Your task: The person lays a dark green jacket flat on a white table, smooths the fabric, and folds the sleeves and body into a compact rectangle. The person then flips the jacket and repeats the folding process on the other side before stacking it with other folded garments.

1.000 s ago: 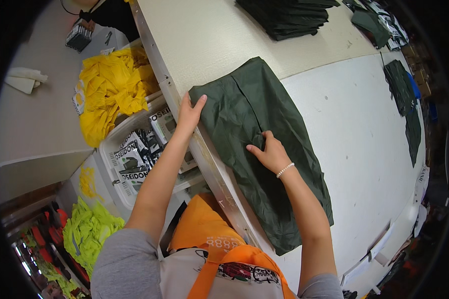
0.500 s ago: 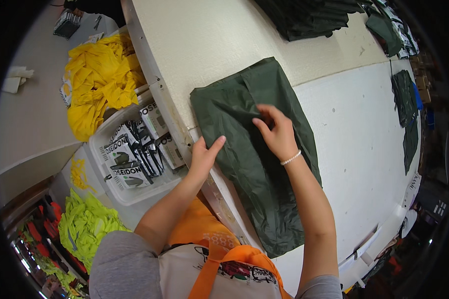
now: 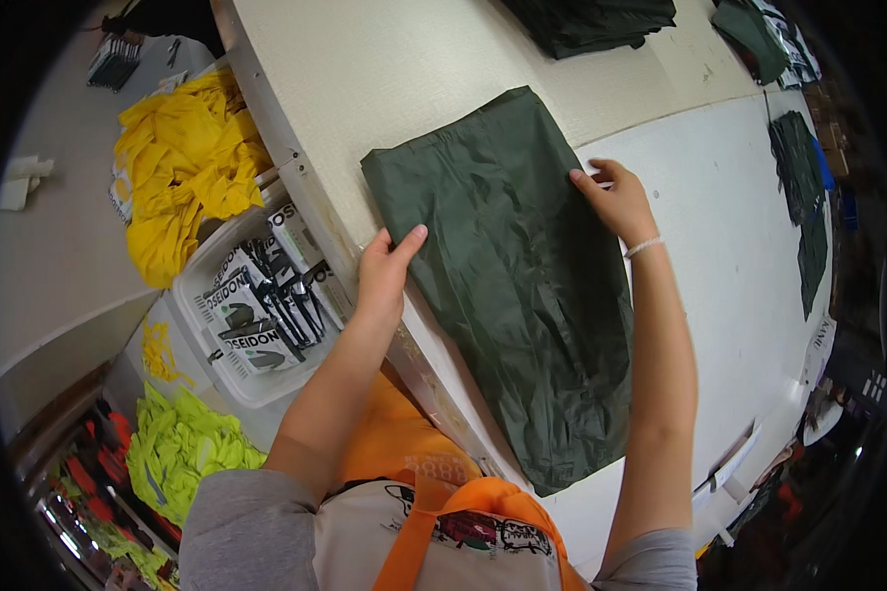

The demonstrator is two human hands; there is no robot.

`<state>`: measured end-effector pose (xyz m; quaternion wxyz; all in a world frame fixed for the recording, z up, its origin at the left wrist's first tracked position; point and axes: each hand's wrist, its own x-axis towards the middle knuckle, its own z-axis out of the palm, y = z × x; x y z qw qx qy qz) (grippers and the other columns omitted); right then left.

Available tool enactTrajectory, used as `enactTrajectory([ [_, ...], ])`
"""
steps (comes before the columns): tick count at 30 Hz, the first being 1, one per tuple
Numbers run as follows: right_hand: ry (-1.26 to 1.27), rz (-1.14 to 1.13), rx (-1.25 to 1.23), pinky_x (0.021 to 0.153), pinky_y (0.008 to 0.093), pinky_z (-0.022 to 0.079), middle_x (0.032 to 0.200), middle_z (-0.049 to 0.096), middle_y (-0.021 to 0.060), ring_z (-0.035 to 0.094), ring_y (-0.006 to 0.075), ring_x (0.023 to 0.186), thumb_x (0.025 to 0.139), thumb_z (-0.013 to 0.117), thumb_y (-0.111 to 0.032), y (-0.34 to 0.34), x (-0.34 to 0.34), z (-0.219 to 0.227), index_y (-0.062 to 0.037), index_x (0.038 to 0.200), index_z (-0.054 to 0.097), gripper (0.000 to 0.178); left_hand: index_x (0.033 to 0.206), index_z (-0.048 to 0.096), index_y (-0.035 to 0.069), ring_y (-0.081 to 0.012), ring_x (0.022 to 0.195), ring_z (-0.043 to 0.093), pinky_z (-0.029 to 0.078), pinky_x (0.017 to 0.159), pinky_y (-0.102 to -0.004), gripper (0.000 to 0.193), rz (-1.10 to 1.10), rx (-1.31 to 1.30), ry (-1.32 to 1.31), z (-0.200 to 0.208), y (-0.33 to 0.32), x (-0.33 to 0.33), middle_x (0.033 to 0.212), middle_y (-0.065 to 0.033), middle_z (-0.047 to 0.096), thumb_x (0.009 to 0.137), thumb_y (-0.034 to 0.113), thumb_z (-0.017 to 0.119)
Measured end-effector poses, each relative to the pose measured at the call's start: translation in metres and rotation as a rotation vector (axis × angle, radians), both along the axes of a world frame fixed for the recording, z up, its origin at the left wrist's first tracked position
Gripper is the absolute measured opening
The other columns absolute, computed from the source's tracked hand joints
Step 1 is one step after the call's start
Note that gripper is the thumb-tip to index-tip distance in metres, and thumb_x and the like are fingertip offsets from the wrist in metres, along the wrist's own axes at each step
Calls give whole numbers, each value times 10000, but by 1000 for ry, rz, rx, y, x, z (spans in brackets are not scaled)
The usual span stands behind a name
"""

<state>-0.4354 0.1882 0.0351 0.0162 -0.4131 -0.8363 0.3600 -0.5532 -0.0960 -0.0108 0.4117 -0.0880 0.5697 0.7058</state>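
Observation:
A folded dark green garment of thin, slightly shiny fabric lies flat on the pale worktable, creased along its length. My left hand is at its left edge, thumb stretched over the fabric and the fingers against the rim; their tips are partly hidden. At the upper right edge is my right hand, its thumb tip touching the border and its bent fingers apart over the white table. A pale beaded bracelet circles my right wrist.
More dark green fabric is stacked at the far side. Left of the table edge stand a white plastic bin of printed packets, a heap of yellow fabric and a lime-yellow pile. Dark green pieces hang at the right.
My right hand has moved from the middle of the garment out to its right edge. The raised fold there now lies flatter. My left hand stays at the left edge.

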Motion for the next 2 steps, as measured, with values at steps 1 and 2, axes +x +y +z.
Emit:
enactTrajectory([
  [1, -107, -34, -376, 879, 358, 459, 1128, 603, 206, 575, 293, 1025, 797, 696, -407, 14, -1, 2, 10, 1149, 602, 555, 1137, 563, -15, -147, 1009, 553, 400, 916, -276, 328, -4, 13, -37, 3, 3, -4, 1113, -72, 608, 867, 146, 657],
  [2, -176, -3, -628, 954, 330, 425, 1261, 554, 186, 546, 286, 1124, 786, 701, -441, 23, -2, 2, -11, 1252, 550, 651, 1140, 562, -18, -151, 1014, 551, 398, 926, -285, 334, -8, 26, -74, 5, 5, -8, 1128, -73, 606, 869, 153, 655],
])
